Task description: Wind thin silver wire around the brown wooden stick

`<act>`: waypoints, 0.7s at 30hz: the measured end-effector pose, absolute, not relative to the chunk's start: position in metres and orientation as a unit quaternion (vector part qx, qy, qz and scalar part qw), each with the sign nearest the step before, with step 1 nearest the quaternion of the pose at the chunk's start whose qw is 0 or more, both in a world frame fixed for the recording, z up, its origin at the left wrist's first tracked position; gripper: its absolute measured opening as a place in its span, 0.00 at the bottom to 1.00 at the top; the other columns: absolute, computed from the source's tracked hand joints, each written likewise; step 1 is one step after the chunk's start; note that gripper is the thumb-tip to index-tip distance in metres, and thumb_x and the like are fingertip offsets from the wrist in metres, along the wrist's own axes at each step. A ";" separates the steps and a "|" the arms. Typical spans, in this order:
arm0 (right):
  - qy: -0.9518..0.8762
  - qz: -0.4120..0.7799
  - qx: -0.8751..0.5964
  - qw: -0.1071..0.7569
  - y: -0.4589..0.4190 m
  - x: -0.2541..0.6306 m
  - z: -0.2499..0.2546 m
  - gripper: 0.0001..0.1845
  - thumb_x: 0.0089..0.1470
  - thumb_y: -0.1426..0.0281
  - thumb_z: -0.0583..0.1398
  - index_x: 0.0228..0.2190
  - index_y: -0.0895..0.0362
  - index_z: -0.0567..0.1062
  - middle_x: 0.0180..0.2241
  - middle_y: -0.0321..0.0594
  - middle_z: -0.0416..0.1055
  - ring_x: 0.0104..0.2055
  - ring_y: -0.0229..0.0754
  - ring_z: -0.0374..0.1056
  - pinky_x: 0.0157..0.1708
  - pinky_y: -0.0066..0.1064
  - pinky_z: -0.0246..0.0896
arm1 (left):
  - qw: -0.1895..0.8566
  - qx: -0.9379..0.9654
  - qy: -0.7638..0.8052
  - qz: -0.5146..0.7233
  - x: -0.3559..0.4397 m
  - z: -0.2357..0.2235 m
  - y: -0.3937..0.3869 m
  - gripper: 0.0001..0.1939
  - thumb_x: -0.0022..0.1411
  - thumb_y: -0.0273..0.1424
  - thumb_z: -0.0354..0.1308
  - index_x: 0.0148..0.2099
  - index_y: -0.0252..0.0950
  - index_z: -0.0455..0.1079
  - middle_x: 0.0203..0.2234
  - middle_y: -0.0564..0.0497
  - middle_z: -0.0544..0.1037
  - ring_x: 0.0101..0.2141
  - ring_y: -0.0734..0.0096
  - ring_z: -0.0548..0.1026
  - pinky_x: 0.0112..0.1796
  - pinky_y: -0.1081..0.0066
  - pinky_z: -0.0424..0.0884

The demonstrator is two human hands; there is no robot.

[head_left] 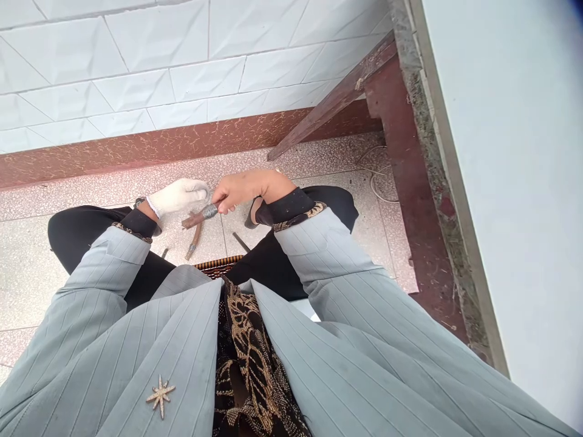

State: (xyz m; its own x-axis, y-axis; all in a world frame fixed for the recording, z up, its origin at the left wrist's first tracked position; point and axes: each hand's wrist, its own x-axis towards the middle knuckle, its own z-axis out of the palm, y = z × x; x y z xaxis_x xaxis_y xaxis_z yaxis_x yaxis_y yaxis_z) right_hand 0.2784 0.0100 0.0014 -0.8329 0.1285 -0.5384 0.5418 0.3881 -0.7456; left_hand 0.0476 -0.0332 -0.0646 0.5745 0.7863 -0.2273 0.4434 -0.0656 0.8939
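Note:
My right hand [248, 187], bare, is closed around a short brown stick-like piece [194, 221] with a rough, frayed-looking end. Grey wire [210, 210] is wound in tight turns about that piece, close to my fingers. In a white knit glove, my left hand [180, 195] has its fingers curled at the left of the right hand. A thin grey strand, which looks like wire, loops by the gloved fingertips. Below the held piece, a second brown stick-like piece [194, 241] with a greyish band lies near the floor; its upper end is hidden.
Speckled floor tiles [31, 261] lie between and around my bent legs. A dark thin bar [241, 242] is near my right leg. Under me shows a woven seat edge [218, 265]. A brown wooden frame [405, 182] stands at right, with a pale cable [378, 188] beside it.

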 end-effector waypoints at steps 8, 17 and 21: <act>0.723 -0.470 0.475 -0.175 0.028 0.303 0.007 0.09 0.65 0.66 0.61 0.35 0.57 0.78 0.30 0.39 0.74 0.32 0.39 0.66 0.37 0.33 0.62 | 0.646 0.590 0.421 0.239 0.060 -0.051 -0.043 0.22 0.65 0.52 0.63 0.38 0.36 0.71 0.21 0.58 0.63 0.21 0.77 0.56 0.24 0.70 0.53; 0.799 -0.269 0.537 -0.001 0.028 0.286 -0.010 0.12 0.64 0.69 0.61 0.43 0.60 0.83 0.40 0.49 0.78 0.45 0.50 0.70 0.44 0.38 0.59 | 0.507 0.707 0.449 0.205 0.063 -0.051 -0.042 0.11 0.63 0.37 0.56 0.35 0.35 0.72 0.30 0.52 0.74 0.33 0.70 0.70 0.42 0.67 0.67; 0.825 -0.241 0.502 0.091 0.020 0.275 -0.013 0.14 0.64 0.70 0.60 0.45 0.60 0.85 0.44 0.53 0.80 0.46 0.51 0.72 0.42 0.38 0.58 | 0.468 0.740 0.451 0.171 0.056 -0.047 -0.040 0.12 0.65 0.37 0.53 0.36 0.35 0.73 0.31 0.52 0.76 0.34 0.69 0.71 0.44 0.66 0.68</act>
